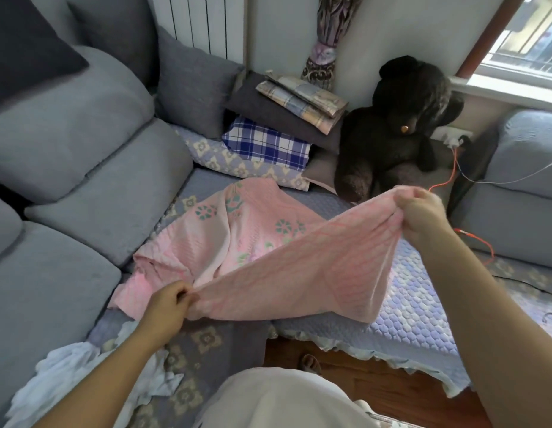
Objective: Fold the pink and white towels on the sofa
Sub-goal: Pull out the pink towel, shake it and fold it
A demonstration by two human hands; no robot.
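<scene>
Pink towel (268, 257) lies half spread on the sofa (83, 180), its near edge lifted taut between both hands. It looks soft, light and limp, best held at the corners. Left hand (168, 304) pinches one end, right hand (423, 214) the other; each grip is narrow, closed on cloth. The held edge runs from near-left up to far-right. White towel (71, 366) sits crumpled at near left.

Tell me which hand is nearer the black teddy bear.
Right. The right hand grips the pink towel just below and right of the black teddy bear; the left hand pinches the towel's other end, far off at lower left.
</scene>
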